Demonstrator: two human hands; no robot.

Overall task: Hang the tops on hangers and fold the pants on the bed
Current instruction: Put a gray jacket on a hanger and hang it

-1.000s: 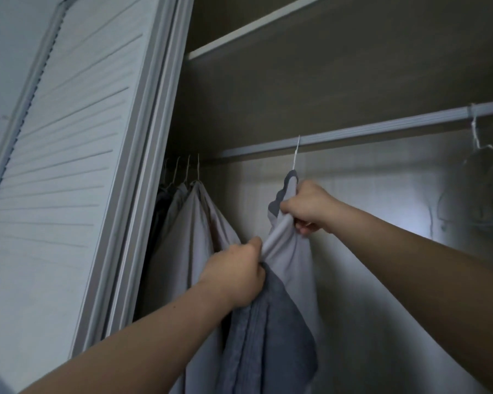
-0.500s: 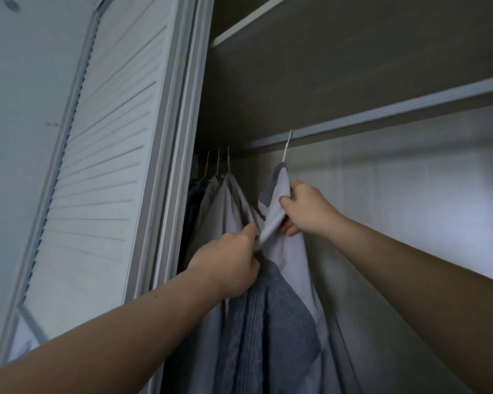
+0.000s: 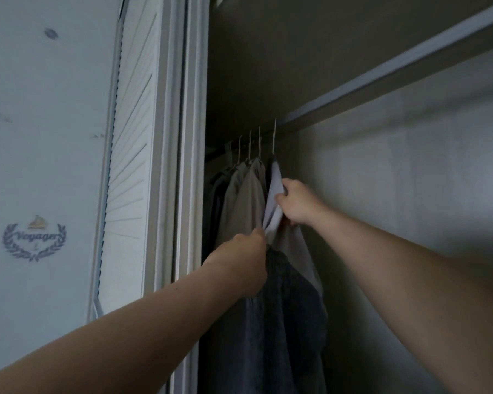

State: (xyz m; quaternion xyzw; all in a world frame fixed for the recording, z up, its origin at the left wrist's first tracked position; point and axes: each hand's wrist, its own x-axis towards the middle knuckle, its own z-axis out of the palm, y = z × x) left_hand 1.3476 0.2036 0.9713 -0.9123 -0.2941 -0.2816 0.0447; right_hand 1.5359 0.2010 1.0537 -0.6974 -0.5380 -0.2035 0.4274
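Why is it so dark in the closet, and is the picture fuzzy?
Head view: dim and soft all over; the closet sits in shadow, so the shirt loses detail; the wall on the left is brighter; the rod runs slanted across the frame.

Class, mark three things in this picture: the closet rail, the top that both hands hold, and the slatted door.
closet rail (image 3: 382,74): head view, middle of the pale bar.
top (image 3: 293,308): head view, its dark lower panel.
slatted door (image 3: 131,137): head view, its white slats.
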